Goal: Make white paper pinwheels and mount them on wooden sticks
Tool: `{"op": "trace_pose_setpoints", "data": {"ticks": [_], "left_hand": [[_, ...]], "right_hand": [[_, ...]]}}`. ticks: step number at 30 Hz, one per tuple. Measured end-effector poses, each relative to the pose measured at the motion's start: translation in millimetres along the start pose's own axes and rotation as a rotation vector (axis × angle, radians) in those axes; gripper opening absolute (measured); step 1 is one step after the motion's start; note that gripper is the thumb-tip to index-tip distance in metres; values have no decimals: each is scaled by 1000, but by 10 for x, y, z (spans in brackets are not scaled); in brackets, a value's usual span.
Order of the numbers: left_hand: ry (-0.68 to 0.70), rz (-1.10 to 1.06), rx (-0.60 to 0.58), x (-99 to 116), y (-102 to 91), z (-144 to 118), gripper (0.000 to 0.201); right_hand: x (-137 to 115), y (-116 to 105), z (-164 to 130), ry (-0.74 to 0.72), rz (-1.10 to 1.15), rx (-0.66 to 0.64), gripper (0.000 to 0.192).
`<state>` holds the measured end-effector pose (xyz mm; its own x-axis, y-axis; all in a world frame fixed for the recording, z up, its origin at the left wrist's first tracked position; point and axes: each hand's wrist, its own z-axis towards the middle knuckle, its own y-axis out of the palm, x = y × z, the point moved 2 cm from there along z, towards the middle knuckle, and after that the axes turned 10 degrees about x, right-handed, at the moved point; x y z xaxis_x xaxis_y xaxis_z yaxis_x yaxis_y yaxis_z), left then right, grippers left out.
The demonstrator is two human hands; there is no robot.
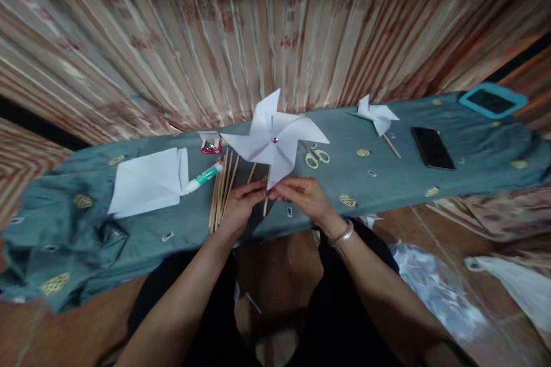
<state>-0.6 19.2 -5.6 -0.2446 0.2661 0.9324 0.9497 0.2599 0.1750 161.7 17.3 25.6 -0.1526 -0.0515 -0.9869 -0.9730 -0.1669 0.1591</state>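
Observation:
A white paper pinwheel [263, 148] with a silver pin at its centre is held up above the table's middle. Its thin wooden stick runs down behind the lowest blade. My left hand [241, 204] pinches at the stick from the left, just below the blades. From the right, the thumb and fingers of my right hand [305, 196] are closed at the same spot, by the tip of the lowest blade. The fingertips partly hide the stick there. Several loose wooden sticks [221, 192] lie beside my left hand. Behind the pinwheel's right side are yellow-green scissors [317, 157].
On the left lie white paper sheets [144, 180] and a green-white glue tube [206, 175]. A small red box of pins [210, 143] sits behind them. Rightward are another paper pinwheel [376, 116], a dark phone [433, 148] and a blue-framed tablet [493, 100]. Plastic bags [434, 287] are on the floor.

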Motion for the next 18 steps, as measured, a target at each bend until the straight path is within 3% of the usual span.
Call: {"op": "trace_pose_setpoints", "data": {"ticks": [3,6,14,18], "left_hand": [[0,0,10,14,-5,-7,35],[-7,-15,19,32,4,-18,36],[-52,-31,30,15,7,-22,43],[-57,-6,5,-5,-16,-25,44]], "right_hand": [[-1,66,-50,46,-41,-160,29],[-56,-8,-58,24,-59,-113,27],[-228,-585,42,-148,63,505,26],[-223,-786,81,-250,90,742,24]]}}
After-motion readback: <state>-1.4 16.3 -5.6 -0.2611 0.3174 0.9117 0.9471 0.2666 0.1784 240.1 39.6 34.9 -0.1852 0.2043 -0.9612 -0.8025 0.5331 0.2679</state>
